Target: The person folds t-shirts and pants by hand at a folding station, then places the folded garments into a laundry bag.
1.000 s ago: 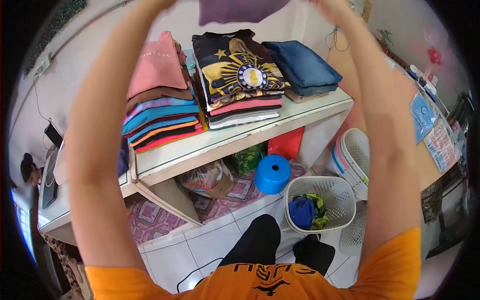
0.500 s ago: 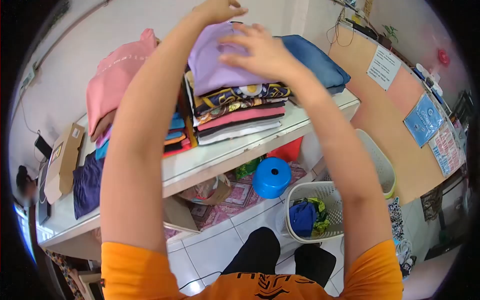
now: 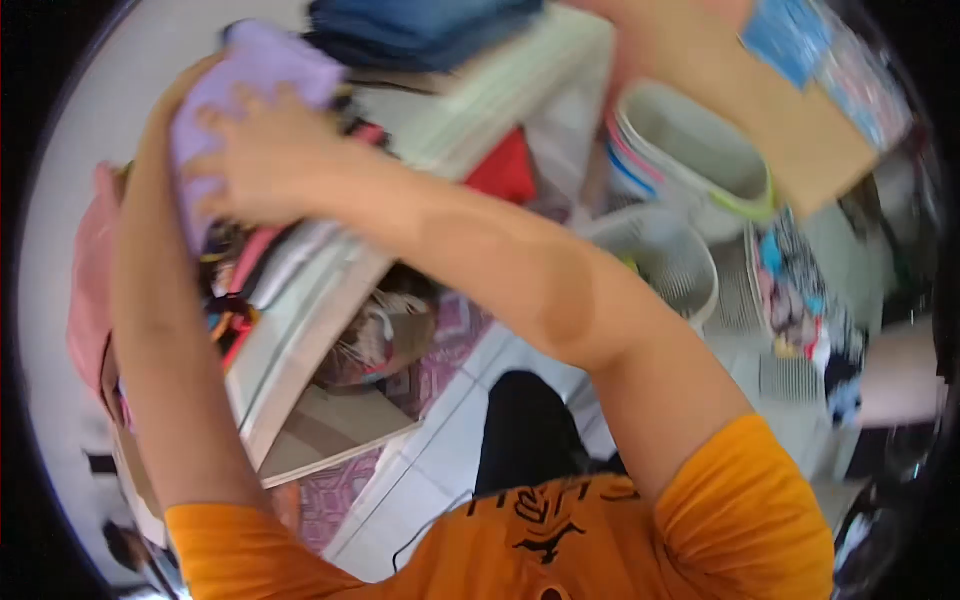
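A folded lavender garment (image 3: 290, 65) tops the stack of folded clothes at the upper left. Across its front face lies my right hand (image 3: 265, 155), fingers spread over the cloth. My left hand (image 3: 200, 72) reaches to the garment's far left side; its fingers are hidden behind the cloth. Below the lavender garment, patterned, pink and white folded pieces show, blurred by motion. A pink garment (image 3: 92, 285) is partly covered by my left forearm.
Folded jeans (image 3: 420, 30) lie at the top on the glass-topped counter (image 3: 470, 110). White baskets (image 3: 700, 140) stand at the right beside a tan board (image 3: 800, 150). A cabinet door (image 3: 335, 435) stands open below the counter.
The view has swung right, so the stack appears farther left. My right hand, earlier above the lavender garment, now lies on its front. My left hand has gone behind the garment's edge.
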`<state>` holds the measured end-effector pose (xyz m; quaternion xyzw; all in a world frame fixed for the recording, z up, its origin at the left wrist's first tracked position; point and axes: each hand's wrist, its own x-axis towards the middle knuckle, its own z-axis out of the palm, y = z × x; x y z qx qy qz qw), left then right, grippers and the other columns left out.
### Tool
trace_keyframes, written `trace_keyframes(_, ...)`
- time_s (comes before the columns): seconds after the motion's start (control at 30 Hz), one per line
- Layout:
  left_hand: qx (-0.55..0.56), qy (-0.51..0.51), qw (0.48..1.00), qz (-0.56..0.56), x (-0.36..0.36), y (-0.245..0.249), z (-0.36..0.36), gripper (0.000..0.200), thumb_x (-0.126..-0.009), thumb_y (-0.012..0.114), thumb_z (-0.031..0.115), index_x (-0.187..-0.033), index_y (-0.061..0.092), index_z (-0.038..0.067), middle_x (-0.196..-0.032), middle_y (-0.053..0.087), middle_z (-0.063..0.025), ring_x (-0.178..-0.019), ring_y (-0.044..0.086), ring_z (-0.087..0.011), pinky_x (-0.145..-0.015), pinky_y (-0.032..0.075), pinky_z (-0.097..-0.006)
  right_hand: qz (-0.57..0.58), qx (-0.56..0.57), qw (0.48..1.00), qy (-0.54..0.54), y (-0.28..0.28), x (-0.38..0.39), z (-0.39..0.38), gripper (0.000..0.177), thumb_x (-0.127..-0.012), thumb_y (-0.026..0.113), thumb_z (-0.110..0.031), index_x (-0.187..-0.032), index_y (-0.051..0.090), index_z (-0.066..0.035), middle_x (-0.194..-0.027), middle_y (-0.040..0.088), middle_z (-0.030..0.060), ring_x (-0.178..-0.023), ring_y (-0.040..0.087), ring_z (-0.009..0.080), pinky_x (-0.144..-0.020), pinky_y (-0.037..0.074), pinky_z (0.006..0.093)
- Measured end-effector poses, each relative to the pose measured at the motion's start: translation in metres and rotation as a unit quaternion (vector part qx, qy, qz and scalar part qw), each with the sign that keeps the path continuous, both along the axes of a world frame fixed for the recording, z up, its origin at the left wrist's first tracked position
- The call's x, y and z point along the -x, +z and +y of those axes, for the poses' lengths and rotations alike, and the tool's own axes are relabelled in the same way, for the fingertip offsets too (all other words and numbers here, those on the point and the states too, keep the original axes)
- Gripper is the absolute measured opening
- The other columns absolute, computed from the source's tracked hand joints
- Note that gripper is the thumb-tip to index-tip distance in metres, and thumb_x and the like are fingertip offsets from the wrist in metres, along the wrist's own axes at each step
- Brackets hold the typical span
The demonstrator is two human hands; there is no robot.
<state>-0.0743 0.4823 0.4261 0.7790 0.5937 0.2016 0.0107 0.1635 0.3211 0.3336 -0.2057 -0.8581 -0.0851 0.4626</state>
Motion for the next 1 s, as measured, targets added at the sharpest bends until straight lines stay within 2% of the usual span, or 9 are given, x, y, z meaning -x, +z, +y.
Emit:
trace_keyframes(0.07,-0.053,0.013,0.997,0.052,-0.006,0.012,-0.004,0.052,-0.078,0.059,0.041,-0.109,0.051,0.001,-0.106,0.054,-0.019,-0.094,0.053,-0.0291,-0.079,0.044,-0.0403,0.036,-0.067,0.997,-0.004,-0.041,-0.039,-0.044,0.045,-0.073,0.057,-0.044,-0.111,0.054,-0.02,-0.129,0.039,0.0117,-0.12,0.032,0.035,-0.095,0.028,0.0517)
trace_keyframes(0.17,-0.225,0.05,0.96,0.159,-0.045,0.049,-0.048,0.051,-0.078,0.059,0.04,-0.107,0.051,-0.001,-0.103,0.054,-0.0202,-0.091,0.054,-0.031,-0.078,0.044,-0.0414,0.054,0.13,0.986,0.09,-0.149,-0.123,-0.109,0.049,-0.069,0.063,-0.035,-0.112,0.051,-0.016,-0.125,0.041,0.0125,-0.118,0.035,0.033,-0.091,0.031,0.0498)
trace_keyframes(0.33,-0.451,-0.084,0.875,0.156,-0.235,0.05,-0.149,0.05,-0.078,0.06,0.039,-0.104,0.051,-0.004,-0.1,0.055,-0.0218,-0.088,0.055,-0.0336,-0.076,0.044,-0.0429,-0.203,0.422,0.855,-0.225,-0.366,-0.354,-0.155,0.061,-0.065,0.065,-0.044,-0.113,0.05,-0.008,-0.124,0.042,0.0178,-0.115,0.038,0.0366,-0.092,0.03,0.048)
trace_keyframes(0.43,-0.241,-0.192,0.951,0.002,-0.373,-0.091,-0.182,0.035,-0.076,0.059,0.029,-0.101,0.056,0.004,-0.097,0.058,-0.0182,-0.089,0.056,-0.0309,-0.077,0.044,-0.0381,-0.492,0.522,0.671,-0.187,-0.419,-0.466,-0.161,0.059,-0.059,0.067,-0.044,-0.11,0.054,-0.016,-0.113,0.053,0.0151,-0.108,0.047,0.0313,-0.087,0.035,0.0495)
trace_keyframes(0.57,0.098,-0.31,0.93,-0.172,-0.495,-0.365,-0.148,0.027,-0.074,0.061,0.023,-0.092,0.061,0.003,-0.093,0.06,-0.0168,-0.087,0.057,-0.0299,-0.077,0.044,-0.0344,-0.43,0.514,0.721,-0.177,-0.449,-0.467,-0.143,0.023,-0.064,0.055,-0.021,-0.085,0.065,-0.017,-0.076,0.063,0.0099,-0.074,0.061,0.0273,-0.063,0.048,0.0385)
trace_keyframes(0.63,0.416,-0.163,0.873,-0.198,-0.527,-0.487,-0.133,0.029,-0.075,0.061,0.025,-0.096,0.061,0.006,-0.095,0.061,-0.0132,-0.087,0.058,-0.0225,-0.076,0.043,-0.0286,-0.432,0.547,0.697,-0.168,-0.439,-0.47,-0.138,0.021,-0.067,0.052,-0.021,-0.083,0.066,-0.015,-0.08,0.064,0.0097,-0.078,0.061,0.0262,-0.066,0.047,0.0378)
trace_keyframes(0.73,0.444,-0.115,0.866,-0.2,-0.54,-0.642,-0.124,0.026,-0.072,0.06,0.027,-0.086,0.065,0.005,-0.092,0.061,-0.0166,-0.096,0.055,-0.0296,-0.085,0.041,-0.0341,-0.432,0.583,0.667,-0.172,-0.454,-0.472,-0.134,0.018,-0.069,0.051,-0.019,-0.075,0.066,-0.012,-0.081,0.064,0.0092,-0.08,0.061,0.0251,-0.068,0.047,0.0375)
trace_keyframes(0.8,0.392,-0.097,0.914,-0.03,-0.537,-0.724,-0.12,0.031,-0.071,0.061,0.033,-0.087,0.065,0.007,-0.095,0.061,-0.0154,-0.107,0.048,-0.0307,-0.092,0.037,-0.0357,-0.43,0.594,0.662,-0.154,-0.452,-0.474,-0.131,0.016,-0.068,0.053,-0.017,-0.073,0.066,-0.01,-0.078,0.064,0.0082,-0.077,0.062,0.0249,-0.066,0.048,0.0369)
trace_keyframes(1.0,0.304,0.084,0.949,0.021,-0.553,-0.802,-0.117,0.038,-0.07,0.061,0.035,-0.099,0.062,0.011,-0.092,0.062,-0.0139,-0.105,0.049,-0.0303,-0.091,0.036,-0.0432,-0.382,0.605,0.685,-0.139,-0.473,-0.478,-0.136,0.014,-0.068,0.053,-0.017,-0.069,0.065,-0.01,-0.074,0.064,0.0073,-0.073,0.062,0.0243,-0.062,0.048,0.0353)
